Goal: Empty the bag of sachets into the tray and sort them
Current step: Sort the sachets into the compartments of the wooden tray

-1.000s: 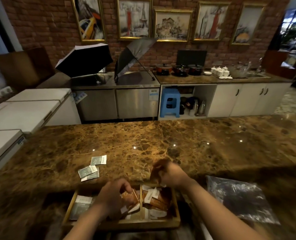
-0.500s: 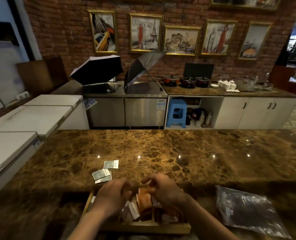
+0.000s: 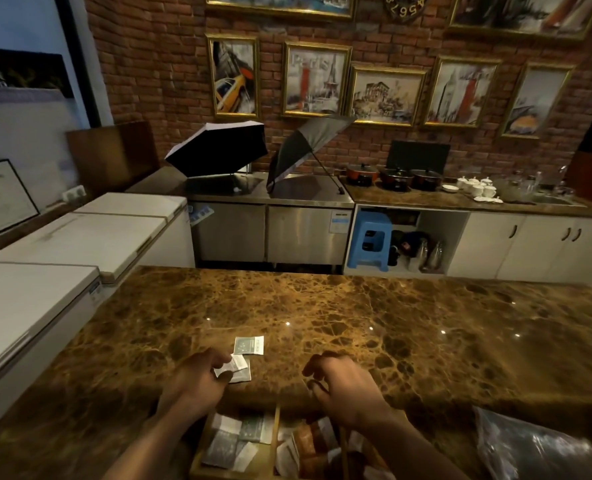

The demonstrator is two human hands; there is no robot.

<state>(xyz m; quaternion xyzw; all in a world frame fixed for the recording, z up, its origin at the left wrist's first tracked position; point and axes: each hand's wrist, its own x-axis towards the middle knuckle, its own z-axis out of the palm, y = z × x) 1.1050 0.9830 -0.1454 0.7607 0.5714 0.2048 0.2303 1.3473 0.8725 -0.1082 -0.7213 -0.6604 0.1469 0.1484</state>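
A wooden divided tray [image 3: 276, 441] sits at the near edge of the marble counter. Its left compartment holds grey-green and white sachets [image 3: 239, 441]; its right compartment holds orange-brown and white sachets [image 3: 308, 445]. My left hand [image 3: 201, 379] is just beyond the tray, fingers pinched on a white sachet [image 3: 232, 367] that rests on a small pile of loose sachets on the counter. Another grey-green sachet [image 3: 249, 345] lies flat a little farther out. My right hand [image 3: 343, 386] hovers over the tray's far right edge, fingers curled; I see nothing in it.
The emptied clear plastic bag [image 3: 536, 448] lies crumpled on the counter at the right. The brown marble counter [image 3: 391, 323] stretches far ahead. White chest freezers [image 3: 45, 289] stand at the left.
My left hand left the tray and reached forward to the loose sachets on the counter, taking hold of a white one. My right hand drew apart from it to the right. The camera tilted up.
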